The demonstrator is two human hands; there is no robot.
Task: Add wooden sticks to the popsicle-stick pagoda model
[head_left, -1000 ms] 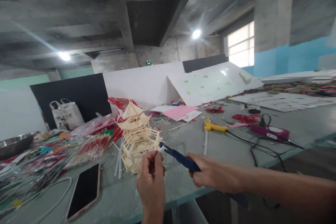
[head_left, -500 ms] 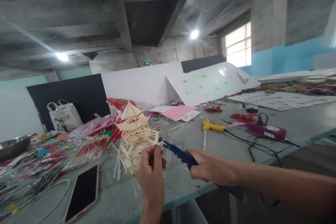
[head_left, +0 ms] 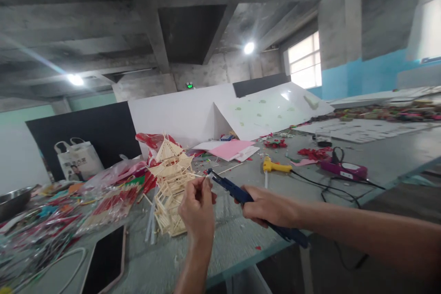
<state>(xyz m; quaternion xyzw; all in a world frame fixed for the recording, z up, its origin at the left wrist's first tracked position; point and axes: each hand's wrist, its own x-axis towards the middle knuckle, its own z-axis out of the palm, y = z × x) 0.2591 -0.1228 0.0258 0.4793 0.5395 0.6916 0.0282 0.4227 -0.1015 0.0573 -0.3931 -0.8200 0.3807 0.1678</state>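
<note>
My left hand (head_left: pixel 198 204) is closed in a pinch, its fingertips on a thin pale stick (head_left: pixel 197 175) that they mostly cover. Gripped in my right hand (head_left: pixel 265 204) is a long dark blue plier-like hand tool (head_left: pixel 229 186). Its narrow tip meets the stick just beyond my left fingertips; how the jaws stand is too small to tell. Right behind my left hand rises a tiered pagoda model (head_left: pixel 170 193) of thin wooden sticks with pointed roofs, its right side partly covered by that hand.
A phone (head_left: pixel 105 259) and bagged craft pieces (head_left: pixel 110 204) lie left. Clear glue sticks (head_left: pixel 150 223) lean by the model. A yellow glue gun (head_left: pixel 277 166) with a cord and a purple power strip (head_left: pixel 344 170) lie right. Pink paper (head_left: pixel 232 148) is behind. The table edge (head_left: pixel 251 259) runs close in front.
The tool and my hands have risen slightly relative to the model, and the tool's rear end has swung a little leftward. The view has shifted slightly. Both grips stay the same.
</note>
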